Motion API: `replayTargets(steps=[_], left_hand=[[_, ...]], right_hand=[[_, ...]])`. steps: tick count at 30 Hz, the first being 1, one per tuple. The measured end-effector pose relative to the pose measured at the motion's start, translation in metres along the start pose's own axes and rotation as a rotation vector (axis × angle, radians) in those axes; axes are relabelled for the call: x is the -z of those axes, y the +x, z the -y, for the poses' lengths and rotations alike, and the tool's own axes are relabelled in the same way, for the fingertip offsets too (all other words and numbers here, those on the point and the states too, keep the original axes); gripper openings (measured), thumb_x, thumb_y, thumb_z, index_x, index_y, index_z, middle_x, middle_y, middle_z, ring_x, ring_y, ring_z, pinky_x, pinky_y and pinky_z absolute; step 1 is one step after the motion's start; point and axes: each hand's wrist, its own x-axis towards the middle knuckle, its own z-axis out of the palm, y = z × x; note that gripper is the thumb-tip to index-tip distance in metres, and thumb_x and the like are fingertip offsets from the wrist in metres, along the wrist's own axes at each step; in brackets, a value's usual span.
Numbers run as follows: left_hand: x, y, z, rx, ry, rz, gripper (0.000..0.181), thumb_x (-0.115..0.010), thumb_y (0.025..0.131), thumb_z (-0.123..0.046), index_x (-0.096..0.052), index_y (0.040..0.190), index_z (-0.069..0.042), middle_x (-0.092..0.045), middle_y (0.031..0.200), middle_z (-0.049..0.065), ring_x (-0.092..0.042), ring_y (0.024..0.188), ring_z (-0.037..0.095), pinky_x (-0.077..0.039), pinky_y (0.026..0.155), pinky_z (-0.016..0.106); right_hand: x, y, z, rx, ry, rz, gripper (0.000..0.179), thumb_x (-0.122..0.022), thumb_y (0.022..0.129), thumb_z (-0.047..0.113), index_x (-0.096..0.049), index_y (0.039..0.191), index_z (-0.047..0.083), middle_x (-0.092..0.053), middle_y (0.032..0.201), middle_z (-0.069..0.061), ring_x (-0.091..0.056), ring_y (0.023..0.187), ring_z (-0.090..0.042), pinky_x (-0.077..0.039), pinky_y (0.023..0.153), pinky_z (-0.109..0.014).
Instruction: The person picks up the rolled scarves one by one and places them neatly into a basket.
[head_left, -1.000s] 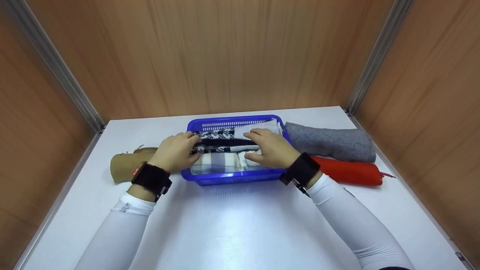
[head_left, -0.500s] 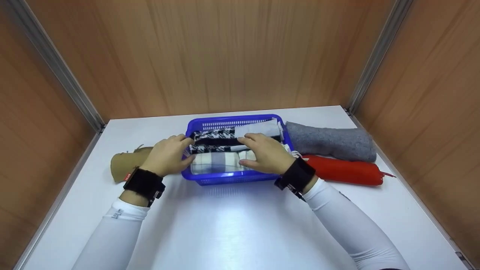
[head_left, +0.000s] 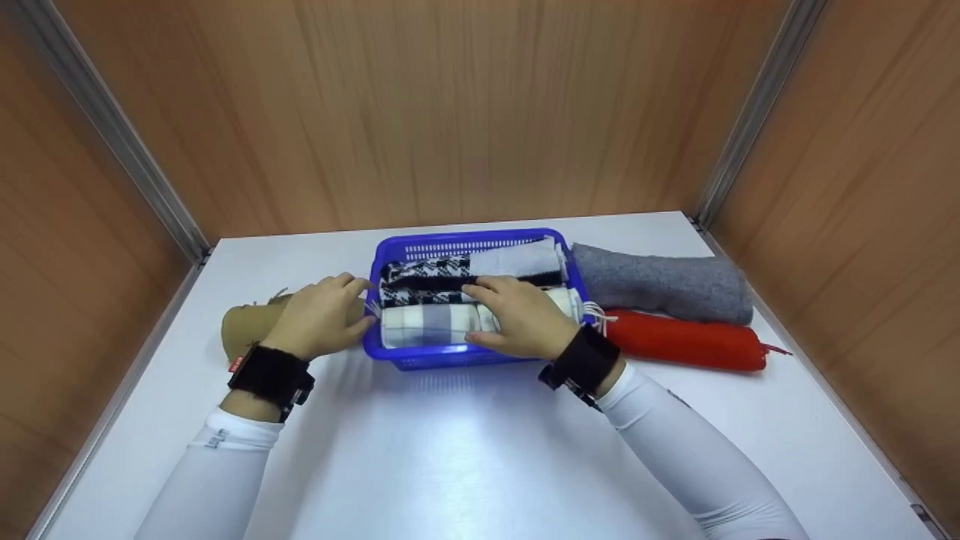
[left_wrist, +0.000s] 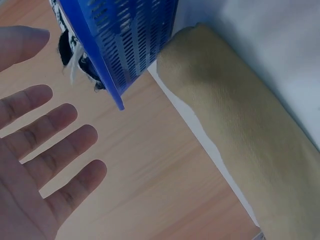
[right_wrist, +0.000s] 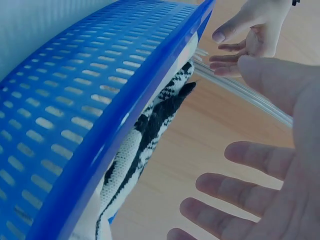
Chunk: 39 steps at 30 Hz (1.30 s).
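While head view shows left hand's back (head_left: 313,319), left wrist shows palm (left_wrist: 16,200).

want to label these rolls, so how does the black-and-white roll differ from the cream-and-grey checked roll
The black-and-white roll has bold dark patterning beside a plain pale section; the cream-and-grey checked roll has broad, soft checks. The black-and-white roll lies in the far half of the blue basket, the checked roll in the near half. Both lie lengthwise, side by side.
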Motion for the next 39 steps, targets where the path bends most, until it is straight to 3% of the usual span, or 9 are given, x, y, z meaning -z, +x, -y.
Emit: replayTargets(steps=[14, 23, 31, 35, 39], left_hand=[[0.002, -0.013, 0.02, 0.034, 0.037, 0.019, 0.057, -0.08, 0.092, -0.029, -0.066, 0.138, 0.001, -0.072, 0.13, 0.024, -0.072, 0.115, 0.048, -0.058, 0.093, 0.068], [0.001, -0.025, 0.04, 0.049, 0.029, 0.049, 0.062, -0.084, 0.087, -0.027, -0.065, 0.137, 0.003, -0.07, 0.127, 0.027, -0.069, 0.113, 0.052, -0.057, 0.094, 0.07], [-0.001, -0.035, 0.061, 0.118, 0.07, 0.095, 0.055, -0.074, 0.092, -0.026, -0.064, 0.138, 0.003, -0.068, 0.131, 0.029, -0.067, 0.116, 0.054, -0.057, 0.086, 0.074], [-0.003, -0.04, 0.07, 0.164, 0.08, 0.125, 0.062, -0.078, 0.089, -0.027, -0.062, 0.142, 0.001, -0.066, 0.134, 0.029, -0.066, 0.119, 0.055, -0.057, 0.085, 0.075], [-0.006, -0.044, 0.078, 0.169, 0.061, 0.12, 0.069, -0.084, 0.084, -0.026, -0.061, 0.142, 0.003, -0.064, 0.139, 0.034, -0.063, 0.123, 0.057, -0.056, 0.092, 0.075]], right_hand=[[-0.007, 0.0, 0.009, 0.03, 0.011, 0.009, 0.076, -0.074, 0.1, 0.051, -0.054, 0.158, 0.007, -0.058, 0.156, -0.023, -0.057, 0.144, -0.044, -0.049, 0.119, -0.06], [-0.011, 0.0, 0.014, 0.05, 0.008, 0.004, 0.08, -0.077, 0.098, 0.051, -0.053, 0.159, 0.006, -0.058, 0.155, -0.024, -0.057, 0.144, -0.043, -0.05, 0.118, -0.059], [-0.016, 0.001, 0.018, 0.062, -0.006, 0.0, 0.079, -0.078, 0.097, 0.05, -0.054, 0.158, 0.006, -0.059, 0.155, -0.024, -0.058, 0.143, -0.042, -0.05, 0.118, -0.057], [-0.017, 0.002, 0.022, 0.071, -0.013, 0.002, 0.078, -0.077, 0.098, 0.052, -0.054, 0.158, 0.009, -0.059, 0.155, -0.023, -0.059, 0.143, -0.042, -0.05, 0.118, -0.057], [-0.018, 0.001, 0.026, 0.091, -0.014, -0.008, 0.076, -0.077, 0.098, 0.053, -0.055, 0.157, 0.01, -0.061, 0.153, -0.022, -0.06, 0.141, -0.041, -0.051, 0.118, -0.056]])
